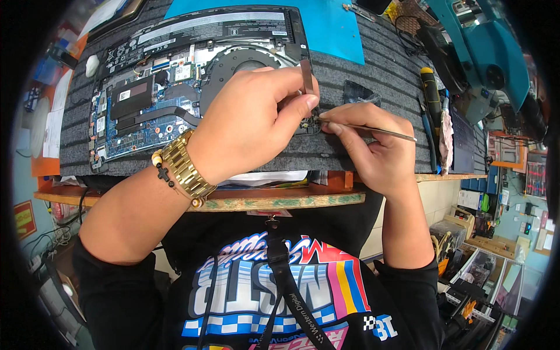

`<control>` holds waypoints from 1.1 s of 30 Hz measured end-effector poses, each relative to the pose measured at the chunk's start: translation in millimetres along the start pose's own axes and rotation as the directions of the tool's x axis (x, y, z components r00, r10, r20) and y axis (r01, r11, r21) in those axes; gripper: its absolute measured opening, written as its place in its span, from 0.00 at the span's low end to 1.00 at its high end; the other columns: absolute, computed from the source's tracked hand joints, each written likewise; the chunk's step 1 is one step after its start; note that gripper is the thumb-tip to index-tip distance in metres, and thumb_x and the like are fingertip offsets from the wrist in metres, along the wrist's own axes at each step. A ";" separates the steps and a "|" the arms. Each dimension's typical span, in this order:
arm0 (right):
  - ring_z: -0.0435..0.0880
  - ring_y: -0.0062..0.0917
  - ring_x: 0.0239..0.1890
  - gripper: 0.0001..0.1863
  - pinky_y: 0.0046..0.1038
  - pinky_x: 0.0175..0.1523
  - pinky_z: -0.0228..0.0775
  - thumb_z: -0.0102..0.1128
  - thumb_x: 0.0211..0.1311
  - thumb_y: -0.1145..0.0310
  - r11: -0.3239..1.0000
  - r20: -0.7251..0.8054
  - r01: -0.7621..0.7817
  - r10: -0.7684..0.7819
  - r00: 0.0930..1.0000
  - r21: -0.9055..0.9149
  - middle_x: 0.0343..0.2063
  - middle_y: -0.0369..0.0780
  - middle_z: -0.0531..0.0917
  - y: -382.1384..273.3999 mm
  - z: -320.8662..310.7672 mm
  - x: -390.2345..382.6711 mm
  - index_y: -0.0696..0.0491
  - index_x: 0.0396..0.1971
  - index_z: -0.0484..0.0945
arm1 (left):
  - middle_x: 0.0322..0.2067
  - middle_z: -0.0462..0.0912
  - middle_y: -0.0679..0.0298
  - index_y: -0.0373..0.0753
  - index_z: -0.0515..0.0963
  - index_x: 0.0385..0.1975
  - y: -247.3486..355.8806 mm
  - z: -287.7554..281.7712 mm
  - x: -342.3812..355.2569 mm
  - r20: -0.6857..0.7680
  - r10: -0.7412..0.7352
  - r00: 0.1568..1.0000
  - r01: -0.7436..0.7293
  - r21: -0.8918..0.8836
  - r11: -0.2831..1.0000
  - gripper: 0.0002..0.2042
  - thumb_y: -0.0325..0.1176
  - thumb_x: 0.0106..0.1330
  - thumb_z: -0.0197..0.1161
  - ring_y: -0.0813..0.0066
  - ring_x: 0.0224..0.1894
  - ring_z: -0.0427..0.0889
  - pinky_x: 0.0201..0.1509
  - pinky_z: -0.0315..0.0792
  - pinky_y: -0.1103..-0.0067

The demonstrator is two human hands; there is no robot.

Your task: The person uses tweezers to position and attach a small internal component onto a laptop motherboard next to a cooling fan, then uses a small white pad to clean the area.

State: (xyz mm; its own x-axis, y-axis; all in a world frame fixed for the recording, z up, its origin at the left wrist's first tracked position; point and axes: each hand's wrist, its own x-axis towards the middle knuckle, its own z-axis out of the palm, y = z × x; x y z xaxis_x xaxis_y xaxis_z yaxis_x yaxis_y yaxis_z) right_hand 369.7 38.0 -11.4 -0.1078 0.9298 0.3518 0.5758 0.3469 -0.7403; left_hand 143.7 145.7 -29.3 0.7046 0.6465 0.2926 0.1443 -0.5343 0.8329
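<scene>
An opened laptop [140,99] lies on the grey ribbed mat, its blue circuit board, fan and long black battery [216,32] exposed. My left hand [256,111] rests over its right side, hiding part of the fan. Between that thumb and forefinger a flat brownish strip [307,77] is pinched and points upward. At the laptop's near right corner, my right hand [373,140] is closed on a slim metal tool [385,131]. The tool's tip meets the corner beside my left fingertips. Whatever small part lies at that tip is too small to make out.
Right of the laptop lie a small dark plastic packet [357,93] and a yellow-and-black screwdriver [430,87]. A blue sheet [335,35] is at the back, and a teal apparatus [487,49] stands at the far right. The wooden table edge [233,201] runs close to my body.
</scene>
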 end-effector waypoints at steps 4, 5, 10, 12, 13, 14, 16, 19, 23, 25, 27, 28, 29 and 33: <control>0.94 0.30 0.36 0.07 0.28 0.42 0.87 0.71 0.66 0.85 0.999 0.007 0.023 -0.023 1.000 -0.037 0.37 0.43 0.93 -0.9 0.8 1.4 0.60 0.41 0.89 | 0.37 0.92 0.56 0.30 0.85 0.47 -0.3 0.4 0.0 -0.003 0.013 1.000 -0.013 0.018 1.000 0.07 0.27 0.82 0.64 0.69 0.42 0.95 0.49 0.85 0.74; 0.94 0.30 0.36 0.07 0.28 0.42 0.87 0.71 0.66 0.85 0.999 0.007 0.023 -0.022 1.000 -0.037 0.37 0.43 0.93 -1.3 0.4 1.7 0.60 0.41 0.89 | 0.37 0.92 0.56 0.30 0.85 0.47 -0.6 0.5 0.1 -0.006 0.019 1.000 -0.019 0.018 1.000 0.07 0.27 0.82 0.64 0.69 0.42 0.95 0.49 0.85 0.74; 0.93 0.31 0.35 0.08 0.30 0.38 0.84 0.71 0.65 0.85 0.996 0.028 0.031 -0.029 0.999 -0.087 0.36 0.42 0.92 -0.7 -2.0 1.3 0.58 0.41 0.89 | 0.38 0.92 0.56 0.30 0.85 0.47 0.1 0.4 0.3 -0.003 0.006 1.000 -0.006 0.007 1.000 0.07 0.27 0.82 0.64 0.69 0.43 0.95 0.49 0.85 0.74; 0.93 0.33 0.35 0.08 0.31 0.38 0.84 0.71 0.65 0.85 0.993 0.027 0.054 -0.052 0.998 -0.103 0.36 0.43 0.92 -2.5 -2.2 1.5 0.58 0.41 0.88 | 0.38 0.92 0.56 0.30 0.85 0.47 0.5 0.4 0.6 -0.004 0.006 1.000 -0.006 0.004 1.000 0.07 0.27 0.82 0.64 0.69 0.43 0.95 0.49 0.85 0.74; 0.93 0.35 0.35 0.08 0.32 0.38 0.83 0.71 0.65 0.85 0.990 0.025 0.078 -0.076 0.997 -0.117 0.36 0.43 0.92 -3.1 -1.9 1.2 0.58 0.40 0.88 | 0.38 0.92 0.56 0.30 0.85 0.47 0.5 0.6 0.5 -0.006 0.005 1.000 -0.005 0.007 1.000 0.07 0.27 0.81 0.65 0.68 0.42 0.95 0.48 0.85 0.74; 0.93 0.35 0.35 0.08 0.32 0.38 0.83 0.71 0.65 0.85 0.990 0.025 0.078 -0.075 0.997 -0.117 0.36 0.43 0.92 -3.1 -0.9 0.9 0.58 0.40 0.88 | 0.38 0.92 0.55 0.31 0.85 0.47 0.6 0.6 0.5 -0.007 0.006 1.000 -0.005 0.010 1.000 0.07 0.28 0.81 0.65 0.68 0.41 0.95 0.48 0.85 0.74; 0.93 0.39 0.36 0.09 0.34 0.39 0.84 0.71 0.64 0.85 0.977 0.030 0.143 -0.140 0.990 -0.155 0.37 0.44 0.91 -3.0 1.9 0.3 0.57 0.40 0.87 | 0.37 0.92 0.55 0.32 0.86 0.47 0.7 0.1 0.3 -0.008 0.017 1.000 -0.017 0.032 0.999 0.07 0.28 0.81 0.66 0.66 0.40 0.94 0.47 0.84 0.73; 0.93 0.42 0.36 0.09 0.35 0.39 0.84 0.71 0.63 0.85 0.943 0.083 0.200 -0.184 0.979 -0.265 0.38 0.45 0.91 -7.9 1.7 1.2 0.56 0.41 0.85 | 0.36 0.91 0.55 0.33 0.86 0.47 -0.2 0.3 -0.3 -0.015 0.035 0.999 -0.034 0.057 0.998 0.07 0.29 0.80 0.67 0.64 0.39 0.93 0.45 0.83 0.72; 0.93 0.43 0.38 0.10 0.35 0.40 0.85 0.72 0.62 0.85 0.942 0.069 0.188 -0.176 0.982 -0.277 0.38 0.45 0.92 -6.2 4.1 -2.5 0.56 0.41 0.85 | 0.35 0.90 0.55 0.34 0.87 0.47 -0.1 0.1 -0.4 -0.021 0.060 0.998 -0.057 0.103 0.993 0.07 0.31 0.80 0.67 0.63 0.39 0.93 0.44 0.83 0.72; 0.94 0.41 0.39 0.10 0.33 0.41 0.86 0.71 0.63 0.85 0.965 -0.001 0.176 -0.179 0.984 -0.196 0.40 0.45 0.93 -2.1 6.4 -4.6 0.56 0.40 0.85 | 0.36 0.90 0.55 0.34 0.87 0.47 -0.1 0.3 0.0 -0.022 0.068 0.997 -0.065 0.113 0.991 0.07 0.31 0.80 0.67 0.62 0.39 0.93 0.44 0.83 0.72; 0.95 0.40 0.39 0.09 0.33 0.42 0.86 0.71 0.63 0.86 0.978 -0.022 0.144 -0.149 0.989 -0.149 0.40 0.45 0.93 0.6 6.6 -7.4 0.57 0.41 0.86 | 0.36 0.91 0.55 0.34 0.87 0.47 -0.9 0.6 0.4 -0.022 0.076 0.997 -0.072 0.125 0.990 0.07 0.31 0.80 0.68 0.62 0.39 0.93 0.44 0.83 0.72; 0.95 0.40 0.40 0.09 0.32 0.42 0.86 0.71 0.64 0.86 0.988 -0.041 0.112 -0.117 0.992 -0.102 0.41 0.46 0.93 1.0 6.3 -8.1 0.58 0.41 0.86 | 0.36 0.91 0.55 0.34 0.87 0.47 -1.5 0.6 0.7 -0.019 0.072 0.997 -0.070 0.109 0.992 0.07 0.31 0.80 0.67 0.63 0.40 0.93 0.44 0.83 0.72; 0.95 0.40 0.40 0.09 0.32 0.42 0.86 0.71 0.64 0.86 0.988 -0.042 0.112 -0.117 0.992 -0.102 0.41 0.46 0.93 1.0 5.9 -8.3 0.58 0.41 0.86 | 0.36 0.91 0.55 0.33 0.86 0.48 -1.7 0.6 1.0 -0.015 0.069 0.998 -0.067 0.094 0.993 0.07 0.31 0.80 0.67 0.64 0.40 0.94 0.44 0.83 0.73; 0.95 0.39 0.40 0.08 0.31 0.43 0.86 0.70 0.65 0.86 0.992 -0.055 0.104 -0.108 0.993 -0.073 0.40 0.46 0.93 -0.1 5.2 -7.0 0.60 0.41 0.87 | 0.36 0.91 0.55 0.32 0.86 0.48 -0.7 0.7 0.2 -0.006 0.027 1.000 -0.026 0.042 0.999 0.07 0.30 0.81 0.66 0.65 0.41 0.94 0.45 0.83 0.74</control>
State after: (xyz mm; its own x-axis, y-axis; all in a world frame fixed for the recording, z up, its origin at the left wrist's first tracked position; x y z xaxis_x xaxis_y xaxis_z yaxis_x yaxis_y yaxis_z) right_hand 366.2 32.1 -16.7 -0.1244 0.8789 0.4604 0.6190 0.4314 -0.6563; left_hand 144.2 145.9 -30.1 0.7037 0.6355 0.3179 0.1545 -0.5735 0.8045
